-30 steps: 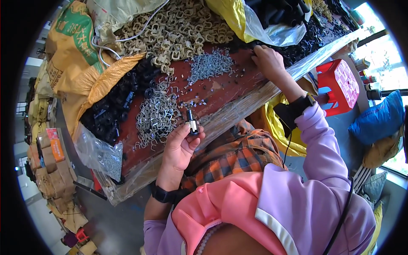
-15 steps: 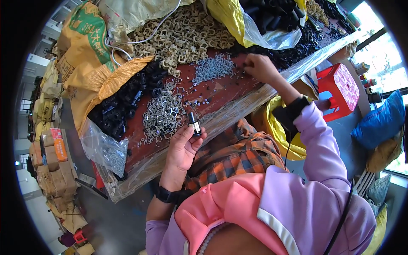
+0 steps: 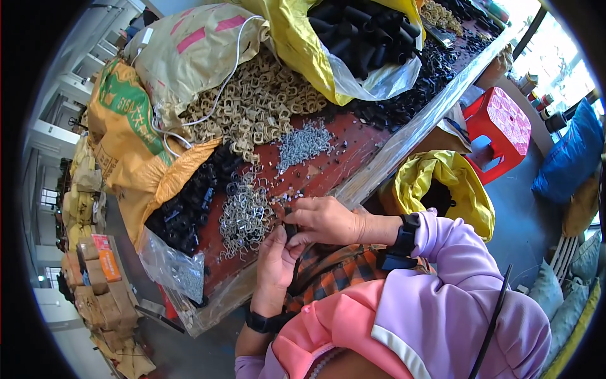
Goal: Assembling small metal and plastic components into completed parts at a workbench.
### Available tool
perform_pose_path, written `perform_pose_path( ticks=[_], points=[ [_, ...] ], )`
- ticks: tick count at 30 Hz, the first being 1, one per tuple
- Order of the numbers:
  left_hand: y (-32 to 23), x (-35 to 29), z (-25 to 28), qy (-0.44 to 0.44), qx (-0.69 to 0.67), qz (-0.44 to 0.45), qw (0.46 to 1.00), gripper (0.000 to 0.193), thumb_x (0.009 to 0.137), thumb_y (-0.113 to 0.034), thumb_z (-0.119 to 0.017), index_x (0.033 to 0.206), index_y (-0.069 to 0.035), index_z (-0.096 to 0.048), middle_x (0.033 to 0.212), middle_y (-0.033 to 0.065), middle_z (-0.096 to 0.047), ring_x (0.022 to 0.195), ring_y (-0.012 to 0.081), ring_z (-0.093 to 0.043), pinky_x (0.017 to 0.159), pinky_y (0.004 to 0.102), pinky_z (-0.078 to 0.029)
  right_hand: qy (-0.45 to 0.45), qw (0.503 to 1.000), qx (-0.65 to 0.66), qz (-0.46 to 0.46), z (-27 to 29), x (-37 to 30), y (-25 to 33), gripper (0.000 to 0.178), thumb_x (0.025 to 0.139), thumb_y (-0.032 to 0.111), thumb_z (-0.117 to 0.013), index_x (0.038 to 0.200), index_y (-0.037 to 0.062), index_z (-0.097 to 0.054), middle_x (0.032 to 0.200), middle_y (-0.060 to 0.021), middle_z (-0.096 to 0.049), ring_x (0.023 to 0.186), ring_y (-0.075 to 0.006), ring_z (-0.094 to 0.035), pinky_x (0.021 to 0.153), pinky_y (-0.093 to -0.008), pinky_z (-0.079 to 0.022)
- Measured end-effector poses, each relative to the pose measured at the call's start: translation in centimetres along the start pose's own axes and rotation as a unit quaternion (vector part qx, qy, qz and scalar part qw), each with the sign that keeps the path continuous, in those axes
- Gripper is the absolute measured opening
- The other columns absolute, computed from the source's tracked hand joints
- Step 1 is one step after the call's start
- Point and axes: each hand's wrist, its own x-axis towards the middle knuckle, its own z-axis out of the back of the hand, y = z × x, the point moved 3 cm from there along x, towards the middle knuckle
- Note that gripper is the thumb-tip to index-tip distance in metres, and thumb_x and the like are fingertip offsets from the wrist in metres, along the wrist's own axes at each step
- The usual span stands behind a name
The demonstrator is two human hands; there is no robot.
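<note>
Close to the table's near edge, my left hand (image 3: 276, 260) grips a small black cylindrical part (image 3: 290, 230) upright between thumb and fingers. My right hand (image 3: 329, 220) is closed over the top of this part, its fingertips pinched together. Whatever lies between those fingertips is too small or hidden to make out. Just beyond my left hand lies a heap of silver wire clips (image 3: 245, 218). Farther off is a pile of small greyish screws (image 3: 305, 144), with tiny dark and pale bits scattered around it on the red tabletop (image 3: 347, 140).
Beige plastic clips (image 3: 265, 101) cover the back. An orange sack (image 3: 120, 148) spills black fittings (image 3: 186, 211) at left. A yellow bag (image 3: 268, 28) holds black tubes (image 3: 363, 38). Right of the table are an open yellow sack (image 3: 407, 183) and a red stool (image 3: 505, 126).
My right hand has come back from the far side of the tabletop to the black part in my left hand. The whole view has shifted slightly.
</note>
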Motion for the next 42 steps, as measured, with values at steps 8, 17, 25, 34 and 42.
perform_pose_path(
  ticks=[8, 17, 25, 34, 42],
  points=[
    [-0.6, 0.9, -1.8, 0.055, 0.087, 0.04, 0.994, 0.02, 0.081, -0.017, -0.051, 0.092, 0.0, -0.051, 0.081, 0.0076, -0.056, 0.065, 0.0124, -0.056, 0.059, 0.0204, -0.048, -0.02, 0.985, -0.139, 0.097, 4.7, 0.2, -2.1, 0.025, 0.062, 0.018, -0.063, 0.082, 0.006, -0.054, 0.065, -0.0061, -0.045, 0.058, -0.0222, -0.048, 0.051, -0.0319, -0.041],
    [-0.9, 1.4, -0.5, 0.04, 0.106, -0.003, 0.994, 0.026, 0.081, -0.017, -0.05, 0.099, 0.001, -0.048, 0.084, 0.0097, -0.056, 0.067, 0.0131, -0.056, 0.056, 0.0177, -0.046, -0.13, 0.79, -0.599, -0.014, 23.2, 7.3, -15.6, 0.011, 0.066, 0.01, -0.053, 0.077, 0.0113, -0.056, 0.081, -0.0052, -0.051, 0.08, -0.0214, -0.05, 0.062, -0.0339, -0.041],
    [-1.3, 0.3, 1.4, 0.014, 0.074, 0.012, 0.997, 0.03, 0.08, -0.016, -0.051, 0.105, 0.001, -0.047, 0.086, 0.0107, -0.056, 0.069, 0.0136, -0.056, 0.058, 0.0184, -0.046, 0.108, 0.725, -0.664, -0.15, 21.0, 6.7, -16.9, 0.019, 0.067, 0.009, -0.054, 0.085, 0.0112, -0.058, 0.094, -0.0053, -0.048, 0.09, -0.0213, -0.049, 0.068, -0.0327, -0.039],
    [-0.7, -0.2, 2.1, 0.027, 0.052, 0.018, 0.998, 0.03, 0.081, -0.017, -0.051, 0.105, 0.001, -0.047, 0.087, 0.0114, -0.056, 0.07, 0.0139, -0.056, 0.058, 0.019, -0.047, 0.052, 0.687, -0.673, -0.268, 21.9, 5.7, -13.0, 0.031, 0.063, 0.019, -0.06, 0.092, 0.0086, -0.052, 0.096, -0.0097, -0.043, 0.09, -0.0246, -0.048, 0.068, -0.0335, -0.04],
    [-0.1, -0.2, 1.9, 0.037, 0.052, 0.025, 0.998, 0.029, 0.081, -0.017, -0.05, 0.105, 0.0, -0.047, 0.086, 0.0115, -0.056, 0.069, 0.0136, -0.056, 0.058, 0.019, -0.047, -0.152, 0.718, -0.625, -0.268, 24.8, 3.1, -14.9, 0.045, 0.058, 0.02, -0.067, 0.097, 0.0088, -0.048, 0.1, -0.0114, -0.041, 0.088, -0.0305, -0.048, 0.07, -0.0398, -0.041]
  ],
)
